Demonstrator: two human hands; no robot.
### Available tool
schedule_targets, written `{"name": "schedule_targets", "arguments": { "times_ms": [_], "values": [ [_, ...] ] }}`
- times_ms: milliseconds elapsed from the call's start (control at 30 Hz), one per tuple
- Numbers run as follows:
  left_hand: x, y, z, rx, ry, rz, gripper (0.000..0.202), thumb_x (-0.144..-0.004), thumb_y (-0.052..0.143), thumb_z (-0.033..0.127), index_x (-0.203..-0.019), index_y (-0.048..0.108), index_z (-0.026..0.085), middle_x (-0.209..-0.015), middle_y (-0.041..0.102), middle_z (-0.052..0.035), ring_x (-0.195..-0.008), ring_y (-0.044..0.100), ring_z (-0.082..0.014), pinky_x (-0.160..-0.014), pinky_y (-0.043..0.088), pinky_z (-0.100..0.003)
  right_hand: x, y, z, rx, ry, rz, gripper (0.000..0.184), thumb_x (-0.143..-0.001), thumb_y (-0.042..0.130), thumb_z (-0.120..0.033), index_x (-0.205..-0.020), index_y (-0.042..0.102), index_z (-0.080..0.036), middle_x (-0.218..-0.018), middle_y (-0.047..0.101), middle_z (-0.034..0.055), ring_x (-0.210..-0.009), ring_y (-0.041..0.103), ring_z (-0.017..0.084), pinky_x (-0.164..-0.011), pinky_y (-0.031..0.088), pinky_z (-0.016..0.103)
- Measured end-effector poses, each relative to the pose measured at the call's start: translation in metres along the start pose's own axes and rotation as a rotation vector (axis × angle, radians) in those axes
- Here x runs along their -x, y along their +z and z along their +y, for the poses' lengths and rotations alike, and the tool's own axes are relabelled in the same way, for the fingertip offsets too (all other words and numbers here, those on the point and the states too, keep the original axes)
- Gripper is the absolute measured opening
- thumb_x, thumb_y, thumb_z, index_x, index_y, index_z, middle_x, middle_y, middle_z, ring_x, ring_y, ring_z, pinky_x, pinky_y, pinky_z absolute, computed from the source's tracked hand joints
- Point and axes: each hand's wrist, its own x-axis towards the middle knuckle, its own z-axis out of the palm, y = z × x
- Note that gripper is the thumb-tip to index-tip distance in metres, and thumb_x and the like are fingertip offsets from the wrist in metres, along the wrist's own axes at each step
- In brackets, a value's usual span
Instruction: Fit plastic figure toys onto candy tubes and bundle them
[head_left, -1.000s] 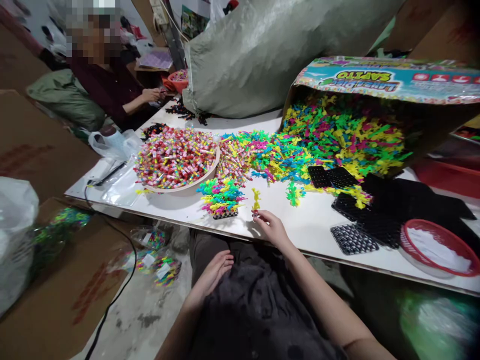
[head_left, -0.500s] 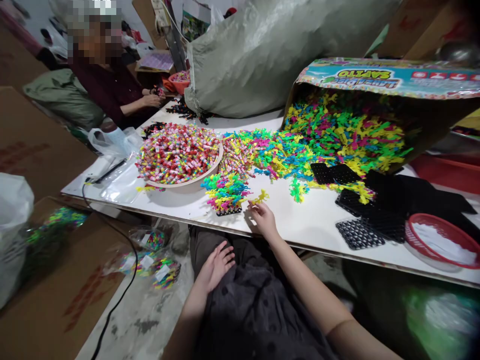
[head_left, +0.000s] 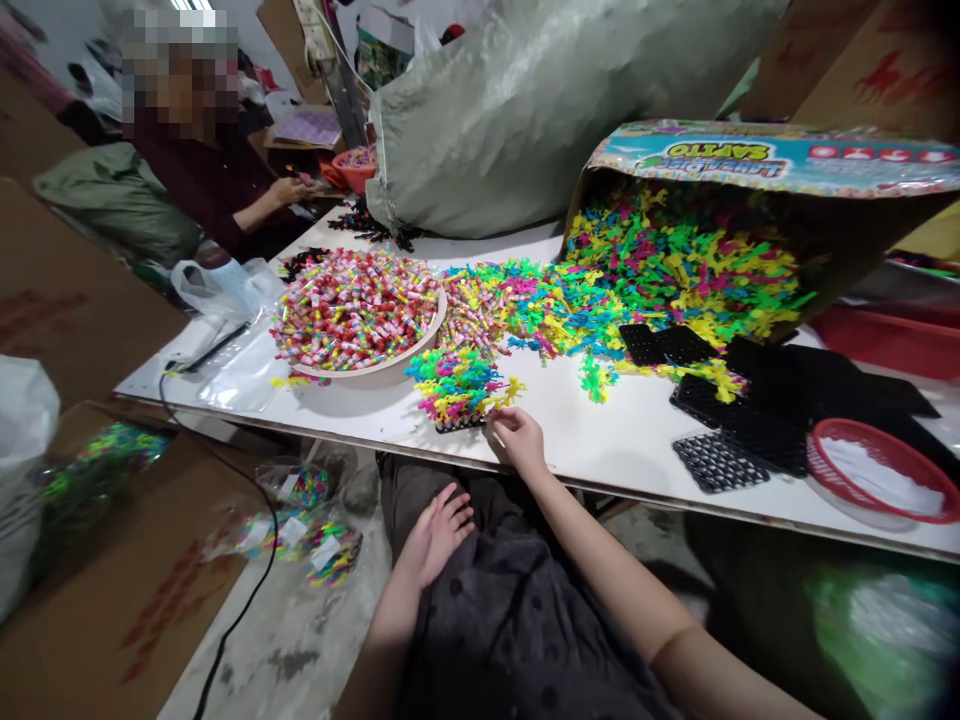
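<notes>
right hand (head_left: 523,437) works at the near edge of a white tabletop (head_left: 592,445), thumb and forefinger pinched together at the foot of a yellow figure (head_left: 513,387), which leans outward at twelve o'clock from the hand. just beside it, at ten o'clock, a cluster of multicolored figures (head_left: 456,383) bristles from a small black tray (head_left: 454,427). left hand (head_left: 441,535) rests on the worker's lap between seven and eight o'clock, fingers slightly apart and holding nothing.

beyond the cluster, again at ten o'clock, a pale basin (head_left: 409,364) brims with small red and pink pieces (head_left: 352,305). loose figures (head_left: 551,300) spread across the tabletop at one o'clock, trailing from an open printed carton (head_left: 772,165) at two. a perforated black tray (head_left: 720,462) and a red basket (head_left: 847,462) lie at three o'clock. a co-worker (head_left: 217,190) in a dark maroon top sits well apart at ten o'clock, hands raised together.
</notes>
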Motion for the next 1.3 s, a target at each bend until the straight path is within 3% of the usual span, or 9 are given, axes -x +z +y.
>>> {"name": "schedule_targets", "arguments": {
  "times_ms": [333,667,1300],
  "values": [
    [-0.0022,-0.0014,0.0012,0.006,-0.009,0.003,0.036,-0.086,0.045,0.033,-0.120,0.046,0.021,-0.110,0.057,-0.0082,-0.091,0.058,-0.0176,-0.084,0.043,-0.035,-0.0052,0.0098,0.0024,0.132,-0.061,0.019,0.015,-0.069,0.060,-0.025,-0.080,0.069,-0.018,-0.082,0.069,0.0059,-0.080,0.063,0.020,-0.074,0.048,0.031],
    [-0.0031,-0.0017,0.0026,0.025,-0.018,-0.022,0.036,-0.086,0.044,0.034,-0.120,0.046,0.021,-0.110,0.058,-0.0082,-0.092,0.057,-0.0179,-0.085,0.041,-0.035,-0.0019,0.0090,0.0006,0.301,-0.159,0.049,0.012,-0.069,0.063,-0.025,-0.080,0.068,-0.020,-0.083,0.067,0.0055,-0.084,0.059,0.022,-0.082,0.040,0.038],
    [0.0005,-0.0035,0.0039,0.041,-0.017,-0.047,0.035,-0.087,0.044,0.034,-0.119,0.047,0.021,-0.111,0.057,-0.0081,-0.093,0.057,-0.0178,-0.085,0.041,-0.035,-0.0013,0.0097,0.0080,0.342,-0.185,0.089,0.017,-0.074,0.055,-0.030,-0.084,0.064,-0.019,-0.080,0.065,0.0053,-0.081,0.057,0.021,-0.079,0.039,0.036]
  ]
}}
